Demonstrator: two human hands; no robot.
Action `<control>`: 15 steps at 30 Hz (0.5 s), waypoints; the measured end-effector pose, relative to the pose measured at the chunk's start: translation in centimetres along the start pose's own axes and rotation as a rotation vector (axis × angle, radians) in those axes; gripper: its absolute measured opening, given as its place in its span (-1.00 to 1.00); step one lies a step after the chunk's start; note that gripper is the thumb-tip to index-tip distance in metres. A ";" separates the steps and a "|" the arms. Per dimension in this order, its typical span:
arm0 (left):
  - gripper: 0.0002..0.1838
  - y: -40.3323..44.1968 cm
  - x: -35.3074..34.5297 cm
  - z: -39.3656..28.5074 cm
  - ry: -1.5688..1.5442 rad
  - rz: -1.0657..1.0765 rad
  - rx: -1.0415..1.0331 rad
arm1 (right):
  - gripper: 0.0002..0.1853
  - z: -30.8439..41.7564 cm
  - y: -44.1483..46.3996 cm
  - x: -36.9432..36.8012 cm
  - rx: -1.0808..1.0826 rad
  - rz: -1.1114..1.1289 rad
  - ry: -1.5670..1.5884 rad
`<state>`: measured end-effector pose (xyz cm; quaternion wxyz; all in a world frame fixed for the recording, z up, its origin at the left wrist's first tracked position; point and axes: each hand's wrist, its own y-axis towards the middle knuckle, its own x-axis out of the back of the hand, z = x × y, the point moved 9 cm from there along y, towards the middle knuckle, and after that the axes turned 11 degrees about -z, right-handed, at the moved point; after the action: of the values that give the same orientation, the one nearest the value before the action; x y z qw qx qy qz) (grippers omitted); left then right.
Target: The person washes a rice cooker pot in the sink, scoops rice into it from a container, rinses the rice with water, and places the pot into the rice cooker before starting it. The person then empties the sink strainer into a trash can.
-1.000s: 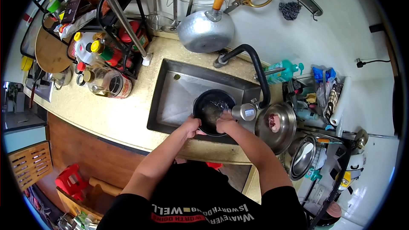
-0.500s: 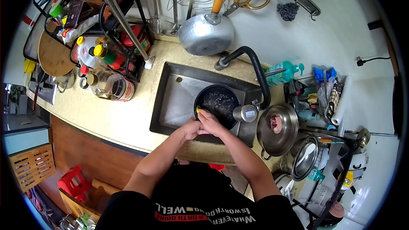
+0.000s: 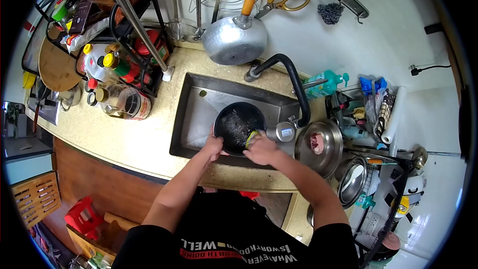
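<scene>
Workpiece: round black pan (image 3: pixel 220 121) with a dark interior, standing in the rectangular stainless-steel sink (image 3: pixel 199 114), towards its near side and right of its middle. Clear, rippled liquid with pale streaks shows over the pan base.
Left hand (image 3: pixel 213 147): clamped on the pan rim at the near left; the fingers are partly hidden by the pan wall.
Right hand (image 3: pixel 262 150): closed on a small yellow-green scrubbing pad (image 3: pixel 252 138), mostly covered by the fingers; pad positioned at the near-right inner side of the pan.
Hand spacing: the two hands are apart, one at each near side of the pan.
Faucet: black curved pipe (image 3: pixel 298 89) arching over the right end of the sink; cylindrical metal head (image 3: pixel 283 131) with a white-and-blue label, just beside the pan's right rim.
Right of sink: shallow round stainless-steel pan (image 3: pixel 329 132) containing a pink-and-red piece of raw meat (image 3: pixel 317 143); nearer the person, an oval metal bowl (image 3: pixel 348 196) holding a white spoon (image 3: pixel 353 177).
Behind sink: hammered silver saucepan (image 3: pixel 234 45) with a wooden handle, tilted against the wall; teal pump bottle (image 3: pixel 326 83) at the far-right corner.
Left of sink: speckled beige countertop (image 3: pixel 144 142); clear jar (image 3: pixel 124 102) with a brown-gold lid, lying tilted beside the black metal rack (image 3: pixel 130 45).
</scene>
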<state>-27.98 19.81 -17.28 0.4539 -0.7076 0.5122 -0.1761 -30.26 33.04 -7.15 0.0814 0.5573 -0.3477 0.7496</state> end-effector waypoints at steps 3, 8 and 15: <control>-0.30 0.3 -0.6 -0.2 0.178 0.056 0.026 | -0.57 -6.4 0.9 0.5 -0.127 -0.573 0.350; -0.26 -0.6 -3.6 0.3 0.315 0.209 0.150 | -0.45 -8.2 3.8 -1.1 0.199 -0.668 -0.202; -0.25 0.3 -3.8 0.1 0.239 0.165 0.112 | -0.65 -2.5 -1.0 -7.5 -0.236 0.473 0.172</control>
<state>-29.62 23.20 -16.75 0.4415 -0.6108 0.6081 -0.2493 -28.88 37.31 -13.77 -0.0024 0.3817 -0.5449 0.7466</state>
